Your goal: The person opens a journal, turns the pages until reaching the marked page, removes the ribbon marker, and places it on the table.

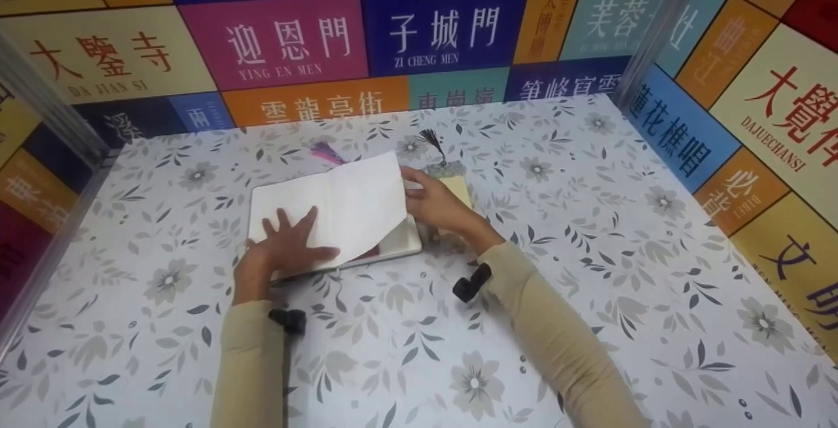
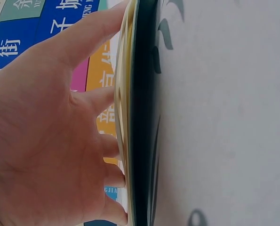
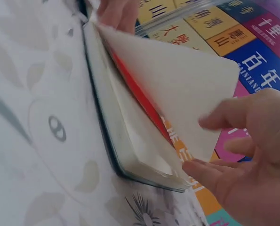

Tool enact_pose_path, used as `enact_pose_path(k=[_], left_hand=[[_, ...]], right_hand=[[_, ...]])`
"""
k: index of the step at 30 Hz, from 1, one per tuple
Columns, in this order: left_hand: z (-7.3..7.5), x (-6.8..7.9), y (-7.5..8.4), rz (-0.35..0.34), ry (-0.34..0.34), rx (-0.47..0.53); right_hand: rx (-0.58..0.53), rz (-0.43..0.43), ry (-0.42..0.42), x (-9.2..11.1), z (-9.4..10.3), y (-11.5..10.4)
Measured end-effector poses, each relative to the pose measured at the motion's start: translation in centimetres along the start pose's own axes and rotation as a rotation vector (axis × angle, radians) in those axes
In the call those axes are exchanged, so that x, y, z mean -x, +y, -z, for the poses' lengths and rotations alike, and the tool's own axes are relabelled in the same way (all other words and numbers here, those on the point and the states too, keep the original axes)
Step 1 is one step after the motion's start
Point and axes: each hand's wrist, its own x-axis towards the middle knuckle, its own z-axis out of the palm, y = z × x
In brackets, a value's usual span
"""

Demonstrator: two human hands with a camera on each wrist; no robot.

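An open notebook with blank white pages and a dark cover lies on the patterned table. My left hand rests on its left page with fingers spread. In the left wrist view, the fingertips of that hand meet the pages above the dark green cover. A page stands raised on the right side, its right edge beside my right hand. The right wrist view shows the index finger against the raised page and the thumb near the lower pages, apart. A red strip shows beneath the raised page.
Behind the notebook lies a pink and purple tassel. A black tassel hangs from a grey patterned piece, and a pale yellow piece lies just under it, partly hidden by the right hand. Colourful lettered panels wall the table's back and sides.
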Motion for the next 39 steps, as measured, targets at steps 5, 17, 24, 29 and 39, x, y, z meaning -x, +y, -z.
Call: enact_pose_path(k=[5, 17, 24, 29, 39], left_hand=[[0.0, 0.0, 0.0, -0.001, -0.006, 0.006], [0.0, 0.2, 0.1, 0.0, 0.009, 0.012], [0.1, 0.3, 0.1, 0.004, 0.0, 0.027], [0.0, 0.1, 0.2, -0.003, 0.003, 0.022], [0.3, 0.5, -0.5, -0.039, -0.013, 0.01]], right_hand=[[-0.216, -0.114, 0.122, -0.4, 0.0, 0.2], [-0.481, -0.253, 0.176, -0.9, -0.4, 1.7], [-0.442, -0.285, 0.188, -1.1, -0.4, 1.8], [-0.43, -0.312, 0.189, -1.1, -0.3, 1.6], [-0.466, -0.29, 0.187, -1.2, -0.4, 0.6]])
